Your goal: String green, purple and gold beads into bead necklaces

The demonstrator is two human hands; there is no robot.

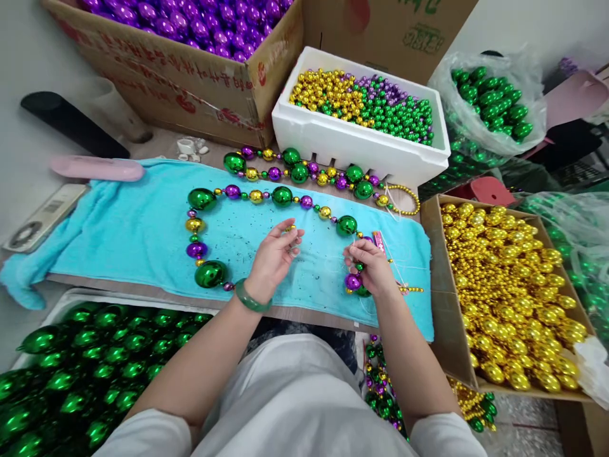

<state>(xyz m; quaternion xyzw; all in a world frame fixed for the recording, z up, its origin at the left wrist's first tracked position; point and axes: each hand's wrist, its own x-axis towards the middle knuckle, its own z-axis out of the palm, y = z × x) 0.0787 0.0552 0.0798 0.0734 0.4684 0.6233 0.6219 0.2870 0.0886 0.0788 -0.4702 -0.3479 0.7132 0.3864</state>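
Note:
My left hand (275,252), with a green bangle at the wrist, is raised over the turquoise towel (157,228). Its thumb and fingers pinch a small gold bead (293,227). To its right, my right hand (370,261) has its thumb and forefinger closed on a thin clear thread (353,243). A strand of green, purple and gold beads (282,197) curves across the towel around my left hand. One end of the strand passes under my right hand, where a purple bead (353,282) shows and other beads are partly hidden.
Behind the towel lies a finished-looking bead strand (299,173), beside a white foam box (352,136) of small beads. A carton (190,82) holds purple beads, and another carton (440,304) at right holds gold ones. Large green beads (114,352) fill a tray at lower left.

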